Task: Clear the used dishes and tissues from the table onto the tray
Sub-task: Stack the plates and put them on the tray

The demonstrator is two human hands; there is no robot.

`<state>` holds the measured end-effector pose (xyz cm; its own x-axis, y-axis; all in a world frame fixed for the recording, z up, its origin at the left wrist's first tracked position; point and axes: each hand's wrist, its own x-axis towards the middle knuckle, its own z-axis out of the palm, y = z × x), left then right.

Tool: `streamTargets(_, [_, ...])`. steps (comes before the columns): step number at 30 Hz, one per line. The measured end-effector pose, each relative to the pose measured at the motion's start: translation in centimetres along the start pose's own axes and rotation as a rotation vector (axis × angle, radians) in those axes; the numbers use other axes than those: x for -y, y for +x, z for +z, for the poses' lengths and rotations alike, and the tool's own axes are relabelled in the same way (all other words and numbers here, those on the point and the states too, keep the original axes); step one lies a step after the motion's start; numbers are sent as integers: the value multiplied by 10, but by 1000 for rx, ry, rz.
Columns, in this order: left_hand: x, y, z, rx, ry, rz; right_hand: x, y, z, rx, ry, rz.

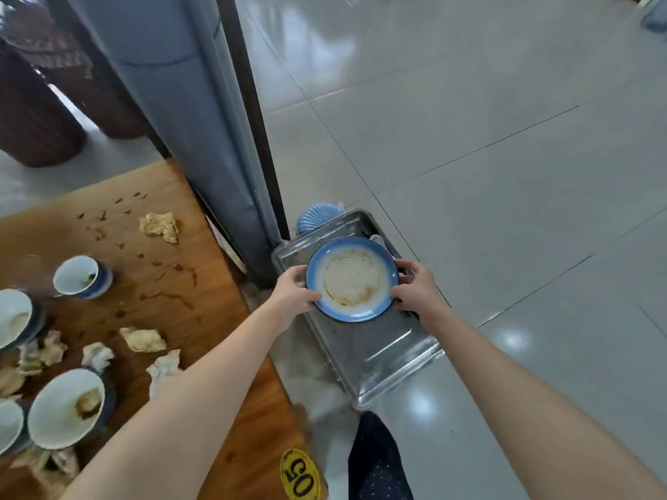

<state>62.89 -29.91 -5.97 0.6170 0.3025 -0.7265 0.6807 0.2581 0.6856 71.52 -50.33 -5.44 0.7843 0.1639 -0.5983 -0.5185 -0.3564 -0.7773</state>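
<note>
A blue-rimmed plate with brown sauce stains is held over the metal tray, which lies on the tiled floor beside the table. My left hand grips the plate's left rim and my right hand grips its right rim. On the wooden table at the left stand a small stained bowl, a larger stained bowl and other bowls cut off by the frame edge. Several crumpled tissues lie among them, such as one tissue at the back and another tissue nearer.
A blue ribbed dish sits at the tray's far corner. A grey padded bench back rises beside the table. A yellow number tag marks the table's near corner. Sauce spots dot the tabletop. Glossy floor tiles stretch to the right.
</note>
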Motion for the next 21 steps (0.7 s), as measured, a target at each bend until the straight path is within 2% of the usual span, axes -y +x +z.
streamTargets(4, [20,45,20,-42,-90,-96,-24,50,-6,52,-89,44])
streamTargets(15, [93,156,63,-196,-219,-274,-119,171,-1,153,-158,16])
streamTargets(21, [118,192,83,-273,-281,-313,-153,204,0,158,-129,128])
